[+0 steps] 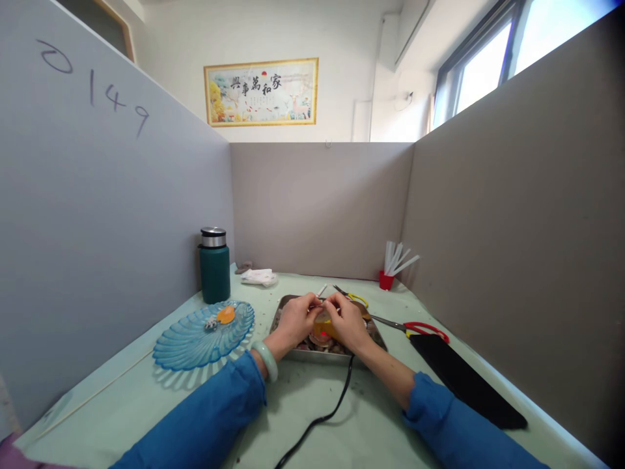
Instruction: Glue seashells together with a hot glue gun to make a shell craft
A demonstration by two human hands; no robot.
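My left hand [297,320] and my right hand [346,320] meet above a metal tray [312,356], fingertips pinched close together. Whatever sits between the fingers is too small and covered to make out. Below them in the tray lies an amber-yellow object [332,327] with a glowing red spot, partly hidden by my hands. Brown bits [303,345] are scattered around it. A black cord [317,422] runs from the tray's front toward me. Just beyond my fingers a short white stick [321,290] pokes up, and yellow-handled scissors [357,299] rest at the tray's back.
On the left stand a blue scalloped plate [195,342] bearing an orange piece [226,315], and a green flask [215,273]. At right lie red-handled scissors [424,330] and a black flat strip [469,381]. A red cup [386,281] holds white sticks. Grey partitions [322,208] enclose the table.
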